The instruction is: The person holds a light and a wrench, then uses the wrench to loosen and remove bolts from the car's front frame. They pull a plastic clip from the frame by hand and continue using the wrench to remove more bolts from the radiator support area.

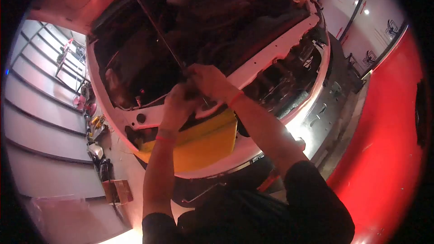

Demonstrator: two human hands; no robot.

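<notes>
Steadying the rod [156,27], it seems, the right hand [209,82] grasps its near end; left hand [176,105] (grip hidden) I cannot tell.

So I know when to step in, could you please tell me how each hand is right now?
Left hand: by the front panel; too dark to tell open or closed.
Right hand: at the dark rod; grip cannot be confirmed.
</notes>
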